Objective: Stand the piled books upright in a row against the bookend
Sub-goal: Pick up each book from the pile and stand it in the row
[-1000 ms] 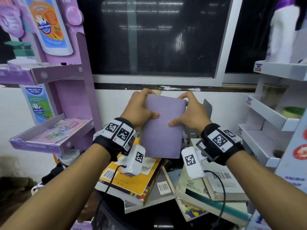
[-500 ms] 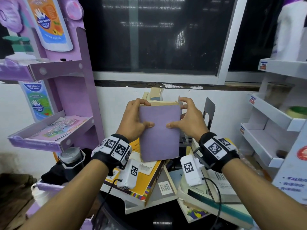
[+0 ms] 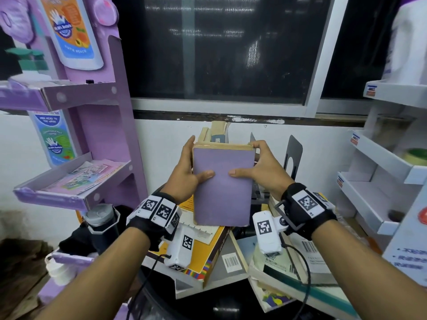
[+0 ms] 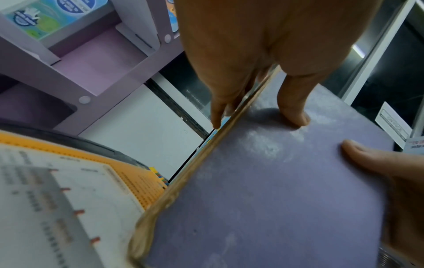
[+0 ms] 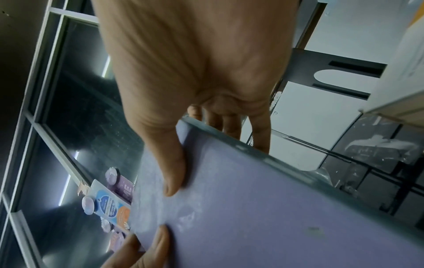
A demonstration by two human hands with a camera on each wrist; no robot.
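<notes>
I hold a purple-covered book upright above the pile, its plain cover facing me. My left hand grips its left edge, thumb on the cover and fingers behind. My right hand grips the right edge the same way. The left wrist view shows the purple cover with both thumbs on it; the right wrist view shows it too. Behind the book stand a few upright books. A dark metal bookend rises to the right, also seen as the bookend. A yellow book and other flat books lie below.
A purple display rack with shelves stands at left, a white shelf unit at right. A white wall and dark window are behind. A grey-capped container sits at lower left beside the round black table.
Both hands have carried the purple book down and away from me, towards the upright books; its top page edge now shows. My grip is unchanged.
</notes>
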